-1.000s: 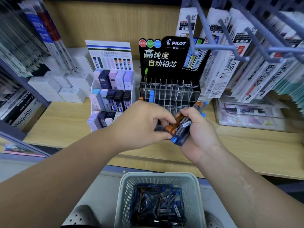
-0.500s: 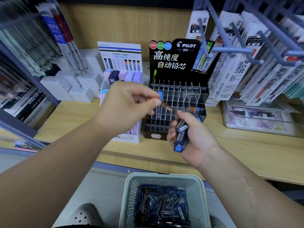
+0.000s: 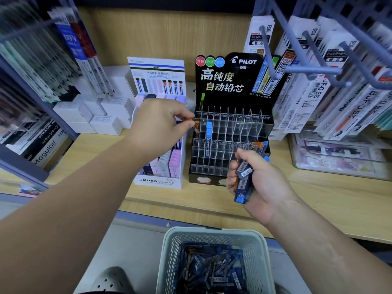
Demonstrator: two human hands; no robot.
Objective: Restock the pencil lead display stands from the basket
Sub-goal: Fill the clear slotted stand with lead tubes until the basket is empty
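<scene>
Black stand (image 3: pixel 233 81): PILOT (white stand (image 3: pixel 157 181): MONO)

The left hand (image 3: pixel 161 126) is stretched forward, thumb and forefinger pinching one lead tube (image 3: pixel 196 127). The right hand (image 3: pixel 263 183), lower and nearer, curls its fingers (image 3: pixel 231 183) round a bundle of tubes (image 3: pixel 244 181).

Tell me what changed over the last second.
The left hand pulled an orange-capped lead case out of the bundle in the right hand and carried it up-left to the Pilot stand, leftmost column, still pinching it. The right hand still grips the bundle; the basket stays put.
</scene>
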